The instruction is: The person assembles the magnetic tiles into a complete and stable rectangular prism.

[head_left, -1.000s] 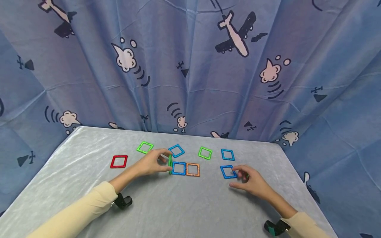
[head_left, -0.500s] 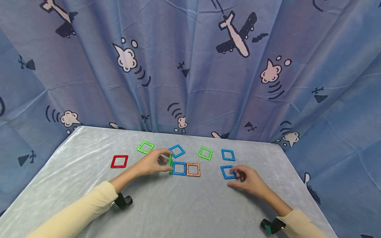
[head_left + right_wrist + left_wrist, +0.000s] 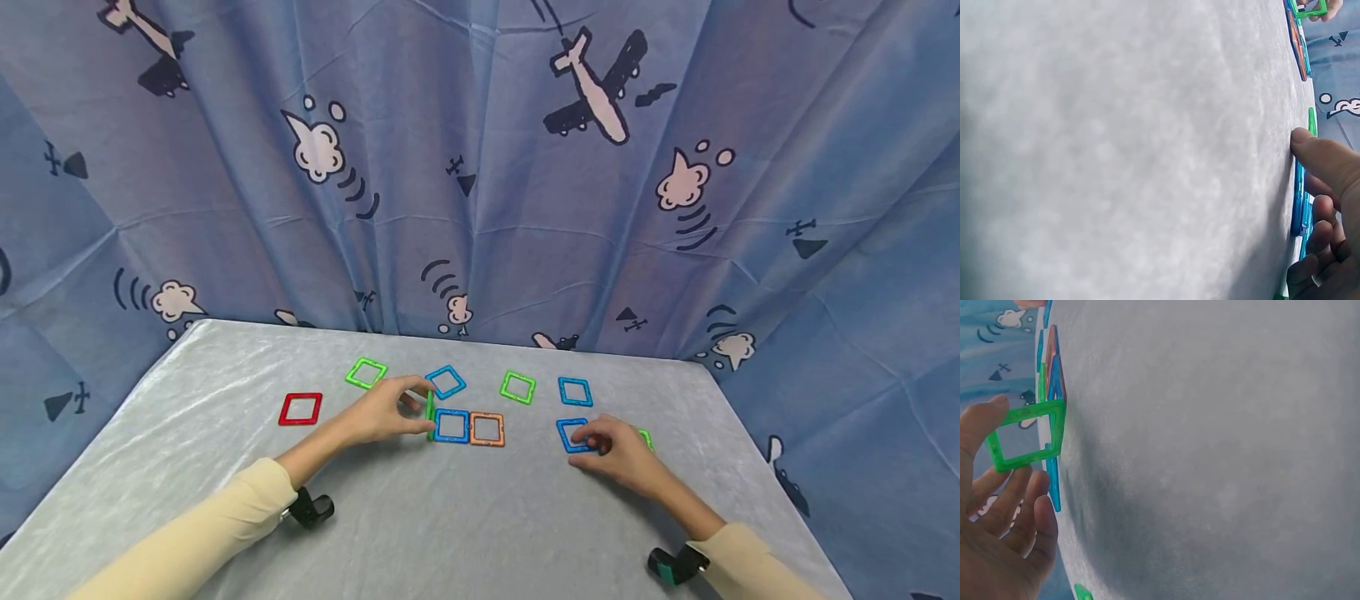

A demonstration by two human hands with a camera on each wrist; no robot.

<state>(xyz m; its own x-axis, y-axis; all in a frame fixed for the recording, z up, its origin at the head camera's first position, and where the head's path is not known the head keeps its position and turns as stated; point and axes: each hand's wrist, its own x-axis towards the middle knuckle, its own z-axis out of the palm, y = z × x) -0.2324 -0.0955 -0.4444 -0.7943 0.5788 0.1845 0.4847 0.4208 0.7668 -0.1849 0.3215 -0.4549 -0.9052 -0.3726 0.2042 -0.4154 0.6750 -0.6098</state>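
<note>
My left hand (image 3: 386, 410) pinches a green square magnetic tile (image 3: 430, 417) between thumb and fingers. The tile stands on edge along the left side of a flat blue square tile (image 3: 452, 412); in the left wrist view its open frame faces the camera. An orange square tile (image 3: 487, 415) lies against the blue one's right side. Over another blue square tile (image 3: 562, 435) at the right is my right hand (image 3: 626, 454), thumb and fingers apart; whether it touches that tile I cannot tell. Part of a green tile (image 3: 647, 437) shows behind this hand.
Toward the back lie a green tile (image 3: 374, 362), a tilted blue tile (image 3: 438, 372), a second green tile (image 3: 521, 377) and a blue tile (image 3: 573, 380). A red square tile (image 3: 303, 395) is at the left. A curtain (image 3: 480, 208) hangs behind the table (image 3: 465, 525).
My right hand has shifted slightly left over the blue tile, so the green tile behind it shows more. The left hand keeps its hold on the upright green tile.
</note>
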